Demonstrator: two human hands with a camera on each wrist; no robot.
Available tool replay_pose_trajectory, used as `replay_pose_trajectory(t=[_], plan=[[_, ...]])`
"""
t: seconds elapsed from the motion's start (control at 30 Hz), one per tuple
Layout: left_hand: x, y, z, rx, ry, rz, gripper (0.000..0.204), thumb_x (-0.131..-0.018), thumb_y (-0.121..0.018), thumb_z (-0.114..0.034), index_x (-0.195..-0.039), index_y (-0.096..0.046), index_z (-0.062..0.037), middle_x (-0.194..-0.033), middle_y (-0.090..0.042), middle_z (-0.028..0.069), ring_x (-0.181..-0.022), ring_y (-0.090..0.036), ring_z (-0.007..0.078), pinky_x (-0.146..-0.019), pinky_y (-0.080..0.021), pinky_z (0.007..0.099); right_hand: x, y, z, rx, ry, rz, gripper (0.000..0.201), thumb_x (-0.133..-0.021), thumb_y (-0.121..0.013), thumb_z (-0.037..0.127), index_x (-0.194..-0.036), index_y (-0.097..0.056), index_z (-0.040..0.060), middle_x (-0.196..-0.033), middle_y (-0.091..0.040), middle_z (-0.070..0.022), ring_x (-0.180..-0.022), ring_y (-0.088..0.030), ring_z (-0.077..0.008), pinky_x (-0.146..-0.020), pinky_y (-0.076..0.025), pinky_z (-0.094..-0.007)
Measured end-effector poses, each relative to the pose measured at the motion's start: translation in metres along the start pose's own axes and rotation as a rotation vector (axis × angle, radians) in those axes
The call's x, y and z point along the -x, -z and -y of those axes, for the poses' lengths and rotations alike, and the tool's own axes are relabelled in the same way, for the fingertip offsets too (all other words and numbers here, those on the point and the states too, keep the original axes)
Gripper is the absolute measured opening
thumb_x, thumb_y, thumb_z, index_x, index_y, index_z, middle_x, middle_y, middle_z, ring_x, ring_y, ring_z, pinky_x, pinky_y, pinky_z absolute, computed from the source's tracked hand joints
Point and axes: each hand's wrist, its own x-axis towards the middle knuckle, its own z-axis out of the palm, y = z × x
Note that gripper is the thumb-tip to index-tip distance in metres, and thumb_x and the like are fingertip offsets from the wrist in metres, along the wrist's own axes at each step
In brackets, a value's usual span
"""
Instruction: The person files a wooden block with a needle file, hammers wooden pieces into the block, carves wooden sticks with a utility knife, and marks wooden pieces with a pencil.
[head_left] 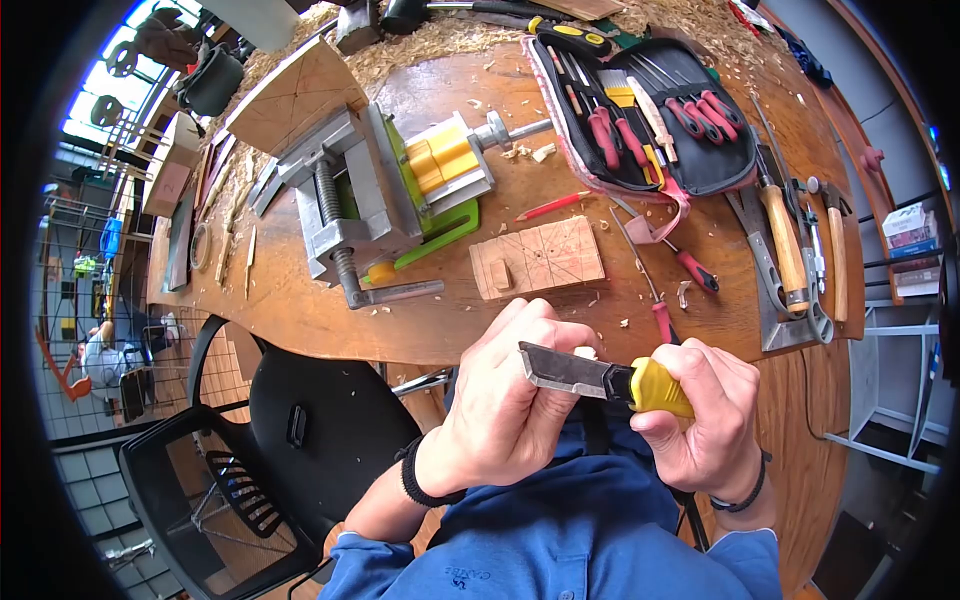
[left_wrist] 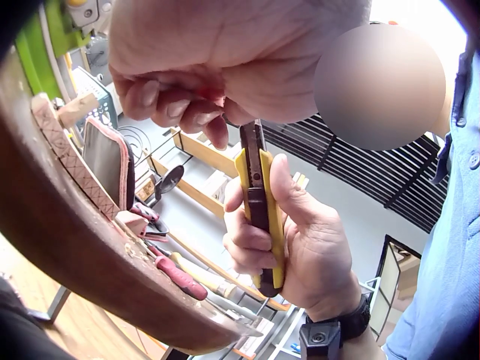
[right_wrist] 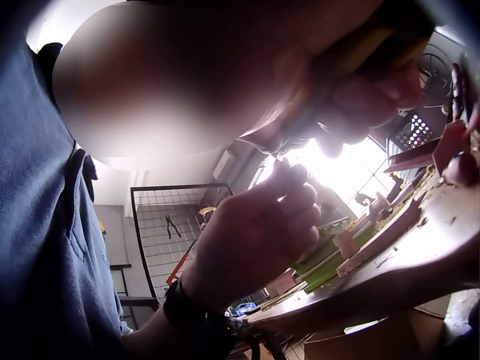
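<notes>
Right hand clamped round yellow utility knife, held in front of the blue shirt, blade out and pointing at the left hand. Left hand: fingers curled, pinching what looks like a small pale piece, mostly hidden. Blade contact unclear. On the bench beyond: marked wood block, red pencil just past it, vise to its left, open tool case farther right.

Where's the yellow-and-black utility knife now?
In the head view, the yellow-and-black utility knife is below and right of centre, gripped in the right hand, its grey metal blade crossing in front of the left hand.
</notes>
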Motion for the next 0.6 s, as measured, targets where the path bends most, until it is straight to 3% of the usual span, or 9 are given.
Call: replay_pose_trajectory(t=[0.5, 0.53, 0.6], plan=[[-0.0022, 0.0040, -0.0028, -0.051, -0.008, 0.032, 0.009, -0.098, -0.069, -0.005, -0.104, -0.065, 0.0008, -0.103, -0.071, 0.0131, -0.077, -0.057, 0.0321, -0.069, -0.045, 0.0426, -0.0040, 0.0077, -0.0005, -0.026, 0.006, 0.042, 0.054, -0.100, -0.074, 0.053, -0.108, -0.068, 0.0002, -0.077, -0.062, -0.0132, -0.063, -0.065, -0.0356, -0.059, -0.051, -0.0425], [-0.0017, 0.0043, -0.0012, -0.039, -0.018, 0.029, 0.009, -0.103, -0.064, -0.008, -0.105, -0.068, 0.0003, -0.098, -0.072, 0.0114, -0.076, -0.057, 0.0297, -0.070, -0.046, 0.0414, -0.0044, 0.0067, -0.0025, -0.027, 0.006, 0.042, 0.054, -0.100, -0.074, 0.053, -0.108, -0.068, 0.0002, -0.077, -0.062, -0.0132, -0.063, -0.065, -0.0356, -0.059, -0.051, -0.0425], [-0.0024, 0.0068, -0.0038, -0.027, -0.030, 0.026, 0.015, -0.108, -0.060, -0.011, -0.106, -0.070, -0.0002, -0.093, -0.073, 0.0097, -0.076, -0.058, 0.0273, -0.071, -0.046, 0.0401, -0.0054, 0.0043, -0.0086, 0.005, -0.182, -0.118, 0.053, -0.103, -0.073, 0.051, -0.111, -0.066, -0.0017, -0.081, -0.065, -0.0153, -0.067, -0.069, -0.0361, -0.062, -0.054, -0.0419]])
